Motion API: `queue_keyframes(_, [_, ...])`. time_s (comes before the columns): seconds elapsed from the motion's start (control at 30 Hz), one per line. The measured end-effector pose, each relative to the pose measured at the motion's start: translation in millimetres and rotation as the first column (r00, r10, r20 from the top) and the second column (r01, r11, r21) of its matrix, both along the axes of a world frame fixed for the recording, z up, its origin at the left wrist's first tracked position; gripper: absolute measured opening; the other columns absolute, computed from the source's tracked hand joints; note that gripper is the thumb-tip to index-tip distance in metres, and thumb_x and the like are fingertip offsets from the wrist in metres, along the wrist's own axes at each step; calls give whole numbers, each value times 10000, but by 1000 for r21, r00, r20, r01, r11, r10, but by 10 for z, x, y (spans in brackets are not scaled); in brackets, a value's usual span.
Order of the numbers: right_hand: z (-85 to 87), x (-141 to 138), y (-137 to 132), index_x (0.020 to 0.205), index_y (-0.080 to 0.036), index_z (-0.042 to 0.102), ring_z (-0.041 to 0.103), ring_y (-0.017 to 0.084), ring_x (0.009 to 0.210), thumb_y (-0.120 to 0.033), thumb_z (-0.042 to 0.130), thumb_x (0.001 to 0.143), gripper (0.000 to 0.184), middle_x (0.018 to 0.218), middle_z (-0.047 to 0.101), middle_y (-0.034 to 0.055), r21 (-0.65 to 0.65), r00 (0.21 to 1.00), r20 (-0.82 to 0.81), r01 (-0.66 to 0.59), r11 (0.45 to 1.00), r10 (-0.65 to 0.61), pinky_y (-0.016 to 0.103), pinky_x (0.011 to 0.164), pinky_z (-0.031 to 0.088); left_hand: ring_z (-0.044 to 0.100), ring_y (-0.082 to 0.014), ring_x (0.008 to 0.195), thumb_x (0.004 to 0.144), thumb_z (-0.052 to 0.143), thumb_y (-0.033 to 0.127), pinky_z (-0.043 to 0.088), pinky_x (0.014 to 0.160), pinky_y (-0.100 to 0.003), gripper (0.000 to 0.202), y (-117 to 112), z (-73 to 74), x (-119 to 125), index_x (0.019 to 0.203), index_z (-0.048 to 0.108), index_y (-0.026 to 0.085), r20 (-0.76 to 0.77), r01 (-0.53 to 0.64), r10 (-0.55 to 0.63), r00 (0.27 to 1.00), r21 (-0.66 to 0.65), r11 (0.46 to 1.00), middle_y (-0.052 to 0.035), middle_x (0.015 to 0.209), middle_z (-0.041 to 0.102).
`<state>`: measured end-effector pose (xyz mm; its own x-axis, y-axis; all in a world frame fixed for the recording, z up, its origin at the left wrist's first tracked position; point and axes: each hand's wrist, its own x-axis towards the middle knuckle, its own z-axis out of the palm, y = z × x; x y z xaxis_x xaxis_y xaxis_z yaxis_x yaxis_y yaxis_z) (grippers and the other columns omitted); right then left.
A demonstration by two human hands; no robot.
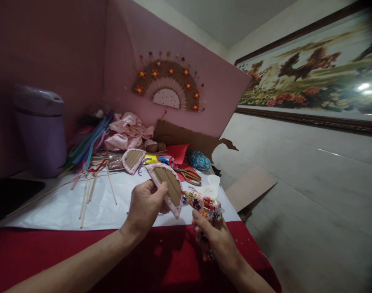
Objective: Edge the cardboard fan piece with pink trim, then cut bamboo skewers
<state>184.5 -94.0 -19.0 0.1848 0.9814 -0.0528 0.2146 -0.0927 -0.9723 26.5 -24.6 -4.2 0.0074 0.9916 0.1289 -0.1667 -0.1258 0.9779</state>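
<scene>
My left hand (pixel 147 205) is closed round a fan-shaped cardboard piece (pixel 169 184) with a pink and white fabric rim, held upright over the table. My right hand (pixel 215 238) grips a glue gun (pixel 203 204) wrapped in flowered tape, its nozzle touching the lower right edge of the piece. A second fan-shaped piece (pixel 132 159) of the same kind lies on the white paper (pixel 66 207) farther back.
A red cloth (pixel 36 248) covers the table's near part. Wooden skewers (pixel 88 191), scissors (pixel 189 175), blue yarn (pixel 200 160), pink fabric (pixel 128 134) and coloured strips crowd the back. A purple bin (pixel 41 130) stands at the left. A finished fan decoration (pixel 169 83) hangs on the pink board.
</scene>
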Motion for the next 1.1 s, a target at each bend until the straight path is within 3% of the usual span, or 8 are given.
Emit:
queue_keyframes(0.5, [-2, 12, -37, 648, -149, 522, 378, 46, 309, -613, 569, 726, 473, 459, 458, -54, -19, 999, -15, -36, 999, 36, 148, 264, 343, 619, -179, 401, 729, 569, 357, 497, 356, -240, 250, 7, 12, 0, 665, 588, 116, -15, 2, -2, 1000, -1, 1000, -38, 488, 645])
queue_keyframes(0.83, [74, -16, -59, 668, -146, 534, 386, 48, 310, -652, 592, 667, 509, 471, 464, -56, -5, 999, -39, 17, 1000, -17, 153, 261, 342, 617, -178, 401, 722, 575, 364, 489, 350, -235, 259, 0, 18, -4, 675, 601, 111, -5, -3, 3, 1000, 0, 1000, -37, 492, 648])
queue_keyframes(1.1, [22, -1, -51, 676, -146, 546, 383, 46, 299, -647, 576, 690, 502, 462, 463, -60, -12, 1000, -21, -12, 1000, 12, 155, 268, 339, 617, -182, 402, 731, 561, 347, 504, 357, -249, 246, 5, 21, -5, 661, 587, 113, -15, 1, -1, 1000, -20, 1000, -32, 480, 633])
